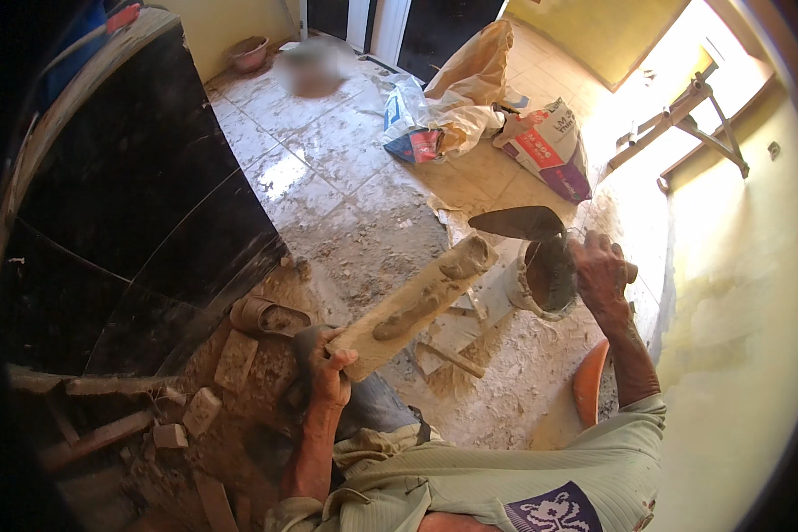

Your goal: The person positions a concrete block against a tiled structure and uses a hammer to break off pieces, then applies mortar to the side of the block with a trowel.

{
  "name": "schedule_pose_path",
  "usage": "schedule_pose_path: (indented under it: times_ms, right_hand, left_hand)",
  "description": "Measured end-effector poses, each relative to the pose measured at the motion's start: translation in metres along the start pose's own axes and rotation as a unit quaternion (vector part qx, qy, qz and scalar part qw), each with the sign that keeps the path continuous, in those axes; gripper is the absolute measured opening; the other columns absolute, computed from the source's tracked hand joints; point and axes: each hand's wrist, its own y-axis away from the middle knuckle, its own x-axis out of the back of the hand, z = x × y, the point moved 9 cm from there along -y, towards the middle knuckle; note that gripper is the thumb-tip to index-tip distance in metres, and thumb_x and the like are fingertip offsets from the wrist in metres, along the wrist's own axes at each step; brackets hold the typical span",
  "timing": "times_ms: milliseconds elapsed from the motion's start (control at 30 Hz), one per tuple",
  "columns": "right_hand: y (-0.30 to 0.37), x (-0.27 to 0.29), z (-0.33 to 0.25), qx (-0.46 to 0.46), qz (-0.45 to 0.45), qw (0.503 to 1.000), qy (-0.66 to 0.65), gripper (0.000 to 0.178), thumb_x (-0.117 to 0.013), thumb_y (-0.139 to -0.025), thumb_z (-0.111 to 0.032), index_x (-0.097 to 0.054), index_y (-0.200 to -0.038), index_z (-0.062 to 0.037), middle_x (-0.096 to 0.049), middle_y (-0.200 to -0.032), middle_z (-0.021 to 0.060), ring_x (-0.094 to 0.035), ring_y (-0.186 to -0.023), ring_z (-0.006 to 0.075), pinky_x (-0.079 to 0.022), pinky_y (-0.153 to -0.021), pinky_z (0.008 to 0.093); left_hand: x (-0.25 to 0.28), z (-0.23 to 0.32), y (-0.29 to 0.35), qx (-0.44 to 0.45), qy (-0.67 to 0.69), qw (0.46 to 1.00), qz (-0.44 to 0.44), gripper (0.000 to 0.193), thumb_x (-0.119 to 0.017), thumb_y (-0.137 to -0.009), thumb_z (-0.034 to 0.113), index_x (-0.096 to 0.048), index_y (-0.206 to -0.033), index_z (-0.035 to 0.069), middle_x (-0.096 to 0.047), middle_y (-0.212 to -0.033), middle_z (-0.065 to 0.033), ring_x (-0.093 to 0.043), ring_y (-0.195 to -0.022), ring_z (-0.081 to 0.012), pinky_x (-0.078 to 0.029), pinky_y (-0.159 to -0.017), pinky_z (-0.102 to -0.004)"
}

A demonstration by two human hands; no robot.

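Note:
My left hand (331, 371) grips the near end of a long, pale brick (360, 348), which tilts up and away to the right. Wet grey mortar (408, 316) is spread in patches along its upper face. In my right hand (599, 269) is a trowel (519, 222), the handle wrapped by my fingers and the dark pointed blade reaching left past the brick's far end. Just beneath the trowel stands a mortar-crusted bucket (556, 312) with grey mix inside. A wooden-handled tool (452, 359) lies on the floor below the brick.
Loose bricks (202, 410) and rubble lie at lower left beside a black-tiled counter (133, 230). An orange basin (589, 386) rests by my right arm. Torn bags (545, 151) sit farther off, a metal stand (683, 120) at upper right, a pink basin (249, 55) at the back.

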Motion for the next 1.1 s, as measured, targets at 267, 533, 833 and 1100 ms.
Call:
schedule_pose_path:
  times_ms: [267,533,833,1100]
  right_hand:
    - [-0.003,-0.012,-0.006,0.017,-0.024,0.999,-0.024,0.02,-0.062,-0.074,-0.011,-0.061,-0.095,-0.0121,-0.056,-0.089,0.0078,-0.059,-0.089,0.0255,-0.049,-0.071,0.0399]
    - [-0.016,-0.014,-0.001,-0.024,-0.031,0.999,-0.03,0.024,-0.061,-0.075,-0.01,-0.062,-0.099,-0.0142,-0.055,-0.089,0.0078,-0.06,-0.091,0.0257,-0.052,-0.074,0.0384]
    - [-0.015,-0.033,0.005,-0.058,-0.031,0.998,-0.003,0.028,-0.062,-0.075,-0.011,-0.062,-0.103,-0.0158,-0.056,-0.09,0.008,-0.061,-0.092,0.0282,-0.052,-0.074,0.041]
    - [0.001,-0.037,-0.021,-0.059,-0.24,0.917,-0.314,0.028,-0.065,-0.08,-0.022,-0.058,-0.102,-0.0072,-0.061,-0.093,0.0186,-0.061,-0.088,0.0365,-0.047,-0.074,0.0459]
  left_hand:
    - [0.006,-0.001,0.005,0.002,0.005,1.0,-0.005,0.046,-0.073,-0.07,0.013,-0.056,-0.111,0.002,-0.058,-0.106,-0.0093,-0.059,-0.098,-0.0214,-0.05,-0.088,-0.0359]
    - [0.014,0.0,0.009,0.003,0.009,1.0,0.016,0.049,-0.075,-0.069,0.016,-0.055,-0.112,0.001,-0.058,-0.106,-0.0106,-0.059,-0.098,-0.0223,-0.05,-0.087,-0.037]
    - [0.022,-0.003,0.009,0.004,-0.003,1.0,0.018,0.05,-0.075,-0.069,0.015,-0.055,-0.112,0.001,-0.057,-0.106,-0.0109,-0.058,-0.097,-0.0219,-0.05,-0.087,-0.0377]
    - [0.021,0.004,0.015,0.0,-0.005,0.999,0.033,0.049,-0.074,-0.069,0.013,-0.054,-0.112,0.001,-0.056,-0.106,-0.0102,-0.057,-0.1,-0.0219,-0.05,-0.088,-0.0377]
